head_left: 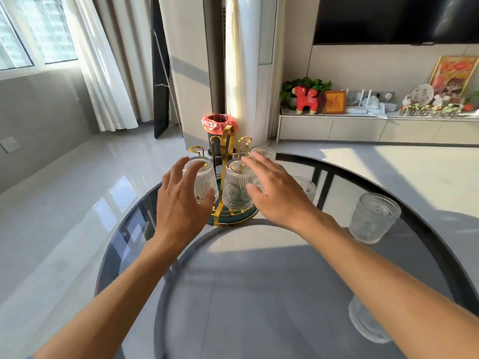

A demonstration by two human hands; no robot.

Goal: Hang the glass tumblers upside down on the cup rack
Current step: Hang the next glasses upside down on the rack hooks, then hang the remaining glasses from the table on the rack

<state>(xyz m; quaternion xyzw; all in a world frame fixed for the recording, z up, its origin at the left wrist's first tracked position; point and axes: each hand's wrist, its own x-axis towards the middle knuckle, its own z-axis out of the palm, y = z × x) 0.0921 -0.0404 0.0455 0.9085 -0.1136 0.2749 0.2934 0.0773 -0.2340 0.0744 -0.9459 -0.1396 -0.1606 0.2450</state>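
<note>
A gold cup rack (227, 141) on a teal round base stands at the far side of the round glass table (259, 281). Three glass tumblers hang upside down on it: one on the left (204, 181), one in the middle (237, 187), one at the back right (263, 152). My left hand (178, 200) is spread beside the left tumbler, fingers apart; I cannot tell if it touches. My right hand (274, 190) is spread next to the middle tumbler, holding nothing. An upright tumbler (373, 217) stands on the table to the right. Another tumbler (307, 189) sits behind my right hand.
A bin with a red bag (219, 124) stands on the floor behind the rack. A low TV cabinet (363, 128) with ornaments runs along the right wall. Beneath the glass top, near my right forearm, shows a tumbler's reflection (368, 322).
</note>
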